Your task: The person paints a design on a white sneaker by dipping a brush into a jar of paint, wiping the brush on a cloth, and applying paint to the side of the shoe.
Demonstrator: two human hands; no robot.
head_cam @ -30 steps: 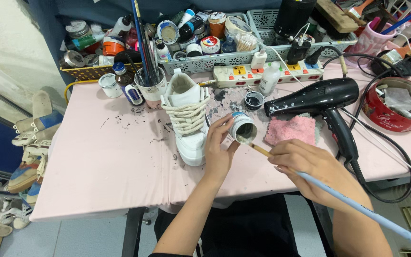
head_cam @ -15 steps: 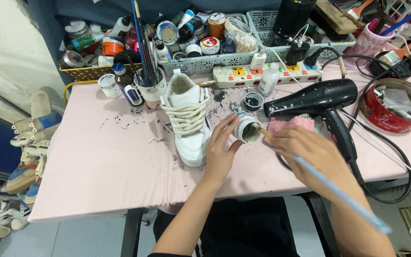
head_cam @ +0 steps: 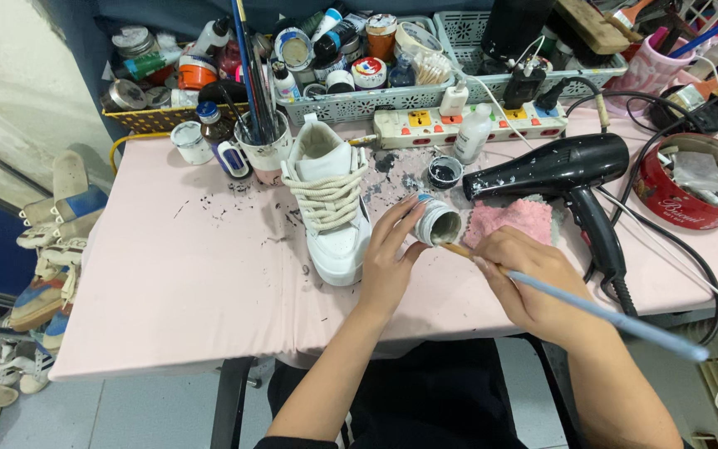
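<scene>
My left hand [head_cam: 390,260] grips a small open paint jar [head_cam: 435,224], tilted with its mouth toward my right hand. My right hand [head_cam: 529,278] holds a long light-blue paintbrush [head_cam: 600,314], its tip at the jar's mouth. Just left of the jar a white sneaker [head_cam: 331,204] with cream laces stands on the pink table [head_cam: 176,274], toe toward me. A pink cloth [head_cam: 515,218] lies right behind my right hand.
A black hair dryer [head_cam: 571,179] lies right of the cloth, cord trailing off the table. A red tin [head_cam: 695,183] sits at the right. Baskets of paint jars [head_cam: 351,58], a power strip [head_cam: 467,125] and a brush cup [head_cam: 261,150] line the back. Shoes [head_cam: 47,249] are stacked left.
The jar has shifted slightly right and tilted more toward my right hand. The brush tip has come up from below the jar to its mouth.
</scene>
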